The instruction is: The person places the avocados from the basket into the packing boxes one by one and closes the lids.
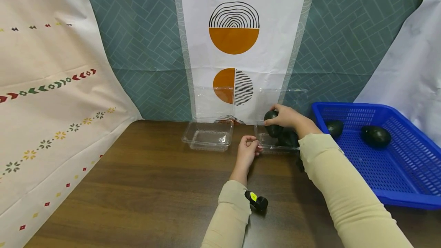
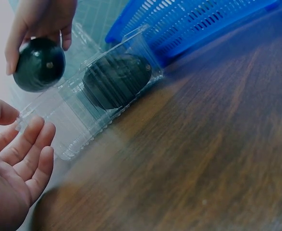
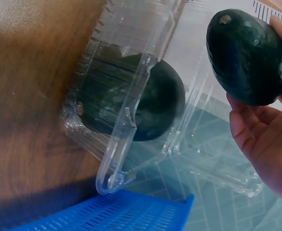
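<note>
My right hand [image 1: 288, 118] grips a dark green avocado [image 1: 274, 130] over the left half of a clear plastic clamshell container [image 2: 71, 126]. Another avocado [image 3: 162, 98] lies inside that container, at its right end. The container's hinged lid [image 3: 213, 166] stands raised at the back. At the front left corner is my left hand [image 1: 247, 150], its thumb and a finger pinching the rim while the other fingers curl loosely. In the right wrist view the held avocado [image 3: 246, 57] sits between thumb and fingers, apart from the one in the container.
A second clear clamshell container [image 1: 208, 137] stands to the left with its lid up. At the right, a blue plastic basket [image 1: 410, 199] holds two avocados [image 1: 375, 136]. A patterned cloth backdrop [image 1: 148, 49] hangs behind the wooden table [image 1: 148, 186].
</note>
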`<move>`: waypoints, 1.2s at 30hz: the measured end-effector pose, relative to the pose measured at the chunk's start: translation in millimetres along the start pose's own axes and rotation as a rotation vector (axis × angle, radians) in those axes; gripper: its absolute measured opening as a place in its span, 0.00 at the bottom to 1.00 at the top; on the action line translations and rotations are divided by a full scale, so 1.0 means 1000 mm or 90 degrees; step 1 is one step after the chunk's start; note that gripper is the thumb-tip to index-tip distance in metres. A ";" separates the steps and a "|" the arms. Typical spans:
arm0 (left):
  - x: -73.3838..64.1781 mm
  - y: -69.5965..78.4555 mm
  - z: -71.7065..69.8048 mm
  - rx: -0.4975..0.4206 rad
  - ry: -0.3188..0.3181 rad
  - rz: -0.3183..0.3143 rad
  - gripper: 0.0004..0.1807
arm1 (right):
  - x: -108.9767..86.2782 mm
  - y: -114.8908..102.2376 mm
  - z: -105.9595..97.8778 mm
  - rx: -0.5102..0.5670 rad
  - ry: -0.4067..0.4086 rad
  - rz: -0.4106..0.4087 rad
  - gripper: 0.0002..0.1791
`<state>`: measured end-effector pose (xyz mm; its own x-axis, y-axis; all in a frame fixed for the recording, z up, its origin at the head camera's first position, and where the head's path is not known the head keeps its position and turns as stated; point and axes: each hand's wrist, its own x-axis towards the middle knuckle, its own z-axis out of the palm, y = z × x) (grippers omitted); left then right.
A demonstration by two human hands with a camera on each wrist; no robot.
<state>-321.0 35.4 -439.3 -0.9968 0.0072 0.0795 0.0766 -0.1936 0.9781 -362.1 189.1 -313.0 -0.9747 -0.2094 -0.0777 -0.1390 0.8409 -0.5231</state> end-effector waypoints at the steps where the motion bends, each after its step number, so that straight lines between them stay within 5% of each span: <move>1: 0.000 0.000 0.000 0.000 0.000 0.000 0.07 | 0.000 0.000 0.001 -0.004 0.001 0.000 0.37; 36: -0.001 0.000 -0.002 0.014 -0.017 -0.018 0.06 | 0.004 0.014 0.035 -0.089 -0.026 0.026 0.40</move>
<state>-320.1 33.3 -439.6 -0.9977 0.0379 0.0569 0.0496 -0.1719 0.9839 -361.5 182.6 -349.8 -0.9724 -0.1918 -0.1329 -0.1253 0.9096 -0.3960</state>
